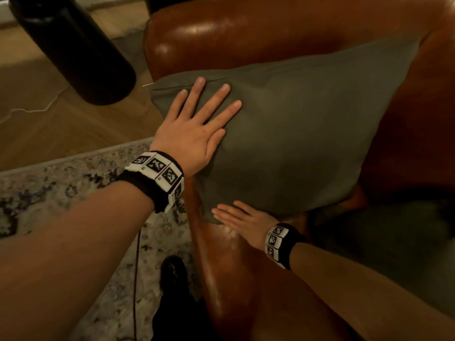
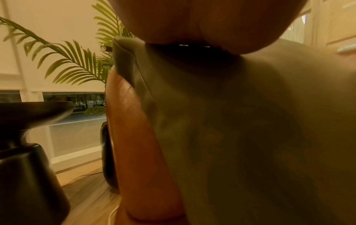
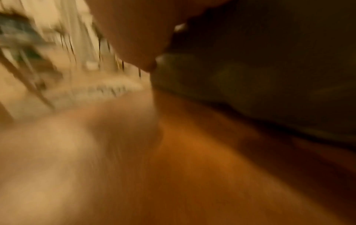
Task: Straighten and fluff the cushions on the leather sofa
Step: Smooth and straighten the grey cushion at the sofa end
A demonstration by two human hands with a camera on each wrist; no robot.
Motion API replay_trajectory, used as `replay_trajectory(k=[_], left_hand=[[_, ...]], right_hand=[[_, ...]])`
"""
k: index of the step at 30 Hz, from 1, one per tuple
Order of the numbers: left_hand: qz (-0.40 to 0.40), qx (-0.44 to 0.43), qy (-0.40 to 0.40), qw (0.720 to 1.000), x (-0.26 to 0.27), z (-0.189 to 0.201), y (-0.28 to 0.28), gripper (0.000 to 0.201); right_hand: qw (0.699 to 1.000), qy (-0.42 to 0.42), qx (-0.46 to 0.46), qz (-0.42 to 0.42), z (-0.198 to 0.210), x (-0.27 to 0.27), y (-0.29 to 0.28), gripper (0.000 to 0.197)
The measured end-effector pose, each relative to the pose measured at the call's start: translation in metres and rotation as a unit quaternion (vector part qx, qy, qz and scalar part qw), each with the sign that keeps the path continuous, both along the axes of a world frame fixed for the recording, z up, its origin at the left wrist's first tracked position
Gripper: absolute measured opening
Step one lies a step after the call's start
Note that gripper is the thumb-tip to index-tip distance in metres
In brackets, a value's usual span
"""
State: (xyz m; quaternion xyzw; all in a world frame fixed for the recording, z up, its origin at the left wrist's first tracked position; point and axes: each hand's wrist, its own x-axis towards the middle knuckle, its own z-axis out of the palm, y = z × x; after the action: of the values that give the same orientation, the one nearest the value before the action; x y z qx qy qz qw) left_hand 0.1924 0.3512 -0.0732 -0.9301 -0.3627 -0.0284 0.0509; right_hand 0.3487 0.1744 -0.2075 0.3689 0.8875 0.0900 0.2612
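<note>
A grey-green cushion stands propped in the corner of the brown leather sofa, against its armrest and back. My left hand lies flat on the cushion's upper left face with fingers spread. My right hand has straight fingers against the cushion's lower front corner, just above the seat edge. In the left wrist view the palm presses the cushion beside the armrest. The right wrist view is blurred; it shows the hand, the cushion and the leather.
A second grey cushion or throw lies on the seat at right. A black round side table stands on the wooden floor left of the armrest. A patterned rug, a dark cable and my dark foot are below. A palm plant stands by the window.
</note>
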Motion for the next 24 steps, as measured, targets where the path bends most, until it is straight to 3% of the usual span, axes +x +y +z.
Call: replay_trajectory(k=[2,5,9,13,17,20,21,24], left_hand=[[0.041,0.001,-0.045,0.998,0.004,0.007,-0.011,0.055],[0.086,-0.012,-0.125,0.988,0.023,0.011,-0.039,0.058],[0.107,-0.025,-0.112,0.988,0.043,-0.008,-0.045,0.06],[0.172,-0.025,-0.123,0.977,0.019,-0.017,-0.019,0.062],[0.21,-0.026,-0.098,0.973,0.002,-0.011,-0.017,0.062],[0.232,-0.026,-0.119,0.965,0.027,0.007,-0.03,0.064],[0.214,-0.021,-0.117,0.969,0.04,0.012,-0.035,0.065],[0.156,-0.021,-0.08,0.984,0.066,0.02,-0.034,0.063]], right_hand=[[0.995,0.096,0.01,0.012,0.017,0.001,-0.003,0.067],[0.972,0.221,0.07,-0.037,0.061,0.023,0.004,0.064],[0.962,0.2,0.179,-0.053,0.091,0.099,0.047,0.06],[0.951,0.19,0.218,-0.106,0.092,0.159,0.066,0.062],[0.893,0.222,0.285,-0.268,0.108,0.181,0.057,0.07],[0.843,0.278,0.307,-0.344,0.142,0.165,0.074,0.068],[0.85,0.292,0.301,-0.32,0.152,0.15,0.086,0.066],[0.912,0.284,0.221,-0.197,0.165,0.107,0.121,0.061]])
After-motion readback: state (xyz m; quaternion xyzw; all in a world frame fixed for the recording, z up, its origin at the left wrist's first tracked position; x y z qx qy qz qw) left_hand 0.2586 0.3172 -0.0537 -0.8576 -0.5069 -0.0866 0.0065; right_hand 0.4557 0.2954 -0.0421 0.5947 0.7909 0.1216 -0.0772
